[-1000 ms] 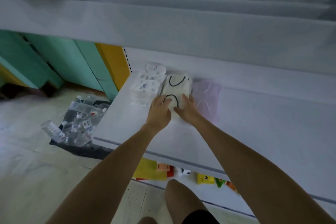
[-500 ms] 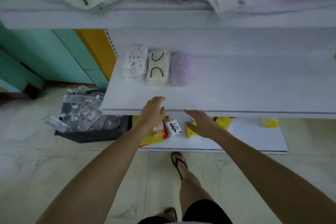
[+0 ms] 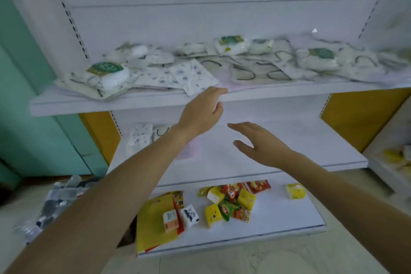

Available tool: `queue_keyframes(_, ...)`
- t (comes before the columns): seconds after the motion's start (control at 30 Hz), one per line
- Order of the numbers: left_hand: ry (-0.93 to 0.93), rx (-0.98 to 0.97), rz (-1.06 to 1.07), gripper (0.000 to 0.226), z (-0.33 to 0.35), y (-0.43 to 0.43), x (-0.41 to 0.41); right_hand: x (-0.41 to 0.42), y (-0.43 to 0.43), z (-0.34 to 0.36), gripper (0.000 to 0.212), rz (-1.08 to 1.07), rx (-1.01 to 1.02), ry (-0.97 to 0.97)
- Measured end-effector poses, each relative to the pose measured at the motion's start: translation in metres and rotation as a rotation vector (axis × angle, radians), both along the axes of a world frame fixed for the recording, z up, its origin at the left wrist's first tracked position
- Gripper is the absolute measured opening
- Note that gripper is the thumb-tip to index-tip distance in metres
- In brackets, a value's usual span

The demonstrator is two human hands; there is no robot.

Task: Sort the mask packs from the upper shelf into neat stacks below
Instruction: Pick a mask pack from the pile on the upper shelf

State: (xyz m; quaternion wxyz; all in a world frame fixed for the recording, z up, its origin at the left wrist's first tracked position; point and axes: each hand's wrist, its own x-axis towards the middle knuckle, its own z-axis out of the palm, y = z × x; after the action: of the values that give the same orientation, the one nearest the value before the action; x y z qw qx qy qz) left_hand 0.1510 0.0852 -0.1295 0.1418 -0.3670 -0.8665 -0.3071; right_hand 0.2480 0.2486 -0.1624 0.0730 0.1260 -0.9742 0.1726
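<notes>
Several mask packs (image 3: 191,75) lie jumbled across the upper shelf (image 3: 133,101), some patterned, some with black ear loops, some with green labels. On the middle shelf (image 3: 289,140) at the left stand neat stacks: a patterned stack (image 3: 140,138), a stack with black loops (image 3: 162,132) and a pink stack (image 3: 189,151), the last two partly hidden behind my left forearm. My left hand (image 3: 203,111) is raised to the upper shelf's front edge, fingers relaxed, holding nothing. My right hand (image 3: 262,143) hovers open in front of the middle shelf, empty.
Snack packets (image 3: 231,200) and a yellow bag (image 3: 155,224) lie on the bottom shelf (image 3: 289,224). A dark crate of plastic bottles (image 3: 57,202) sits on the floor at the left. A teal wall (image 3: 26,118) stands left of the shelving.
Both hands have left the stack with black loops and drawn back. The view has tilted up to the upper shelf, and my left hand has risen to its edge.
</notes>
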Motion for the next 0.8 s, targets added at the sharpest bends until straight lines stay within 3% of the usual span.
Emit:
queue_keyframes(0.2,0.052,0.106,-0.001,0.039,0.053,0.083,-0.002,0.008,0.085,0.052,0.048,-0.053,-0.006,0.128)
queue_keyframes(0.43,-0.037,0.187,0.033,0.037,0.049,0.195,0.003,0.019,0.209,0.065,0.049,-0.176,-0.041,0.163)
queue_keyframes(0.67,-0.041,-0.067,0.169,0.038,0.029,0.225,-0.012,0.007,0.253,0.050,0.051,-0.188,-0.164,0.114)
queue_keyframes(0.8,-0.058,-0.103,0.192,0.038,0.026,0.226,-0.028,-0.010,0.254,0.042,0.051,-0.177,-0.205,0.138)
